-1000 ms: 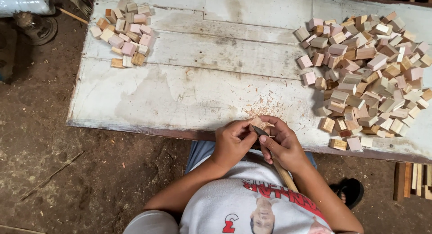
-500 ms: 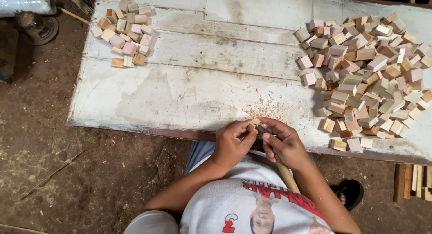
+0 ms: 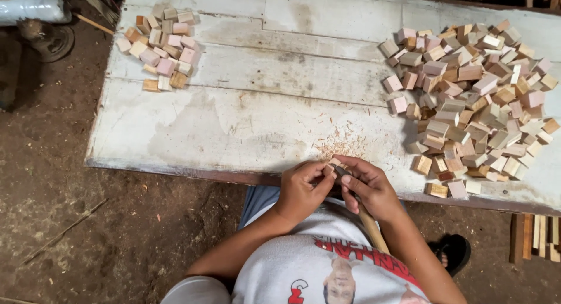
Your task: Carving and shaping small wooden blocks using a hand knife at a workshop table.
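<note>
My left hand (image 3: 301, 190) pinches a small wooden block (image 3: 334, 165) at the near edge of a whitewashed wooden board (image 3: 257, 111). Close against it, my right hand (image 3: 368, 187) grips a tool with a long wooden handle (image 3: 372, 228) that runs down toward my body; its tip meets the block. Fine wood shavings (image 3: 342, 147) lie on the board just beyond my hands.
A big heap of small wooden blocks (image 3: 473, 99) covers the board's right side, and a smaller pile (image 3: 160, 47) sits at the far left. Around the board is dirt floor (image 3: 87, 222). Wooden slats (image 3: 537, 237) lie at lower right, a sandalled foot (image 3: 447, 254) beside them.
Both hands stay together at the board's near edge, with only small shifts of the fingers on the block. The piles have not moved.
</note>
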